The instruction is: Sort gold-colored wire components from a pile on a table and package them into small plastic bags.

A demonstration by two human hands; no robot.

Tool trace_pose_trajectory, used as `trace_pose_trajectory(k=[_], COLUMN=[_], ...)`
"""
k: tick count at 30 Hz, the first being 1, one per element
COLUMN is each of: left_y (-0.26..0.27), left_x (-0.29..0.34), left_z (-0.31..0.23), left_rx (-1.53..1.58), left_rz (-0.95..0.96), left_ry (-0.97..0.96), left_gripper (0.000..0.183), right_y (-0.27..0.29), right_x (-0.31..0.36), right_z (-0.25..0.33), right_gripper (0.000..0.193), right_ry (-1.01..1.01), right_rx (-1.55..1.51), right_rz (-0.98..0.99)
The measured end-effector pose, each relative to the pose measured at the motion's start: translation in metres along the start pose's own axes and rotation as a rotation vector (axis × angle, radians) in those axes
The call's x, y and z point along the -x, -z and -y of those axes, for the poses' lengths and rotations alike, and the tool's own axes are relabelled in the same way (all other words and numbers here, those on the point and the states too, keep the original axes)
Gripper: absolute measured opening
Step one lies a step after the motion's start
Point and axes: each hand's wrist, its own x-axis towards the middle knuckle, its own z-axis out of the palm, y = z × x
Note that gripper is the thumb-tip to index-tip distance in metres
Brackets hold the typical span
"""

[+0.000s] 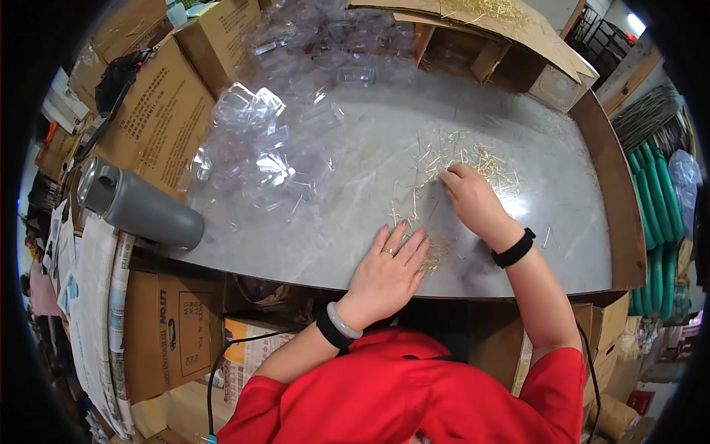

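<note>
My left hand (pixel 388 272) lies flat on the grey table (pixel 362 170) near its front edge, fingers spread. It wears a ring and wristbands. Beside its fingers is a small bunch of thin gold-coloured metal pins (pixel 436 256). My right hand (pixel 475 201) reaches farther in, its fingertips pinched together at the near left side of a loose heap of the same gold pins (pixel 484 163). Whatever those fingertips hold is too small or hidden to make out. A loose trail of pins (pixel 416 200) lies between the two hands.
Transparent plastic boxes (pixel 274 166) pile up at the left and back. A grey bottle (pixel 144 203) lies at the left edge. An open cardboard box (pixel 473 52) stands at the back, with more gold pins (pixel 492 9) on top. A cardboard wall (pixel 610 192) borders the right.
</note>
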Motion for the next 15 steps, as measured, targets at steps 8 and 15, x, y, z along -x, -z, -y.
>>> trace_pose_trajectory(k=[8,15], left_y=[0.001,0.000], left_x=[0.002,0.000], left_z=[-0.001,-0.001], left_rx=[0.004,-0.045], left_rz=[-0.068,-0.018], left_ry=[0.029,0.125], left_gripper=[0.060,0.072], right_y=[0.006,0.015], right_x=[-0.007,0.015], right_z=[0.036,0.022], right_gripper=[0.034,0.025], right_ry=[0.254,-0.096], right_rx=[0.036,-0.439], right_rz=[0.205,0.109])
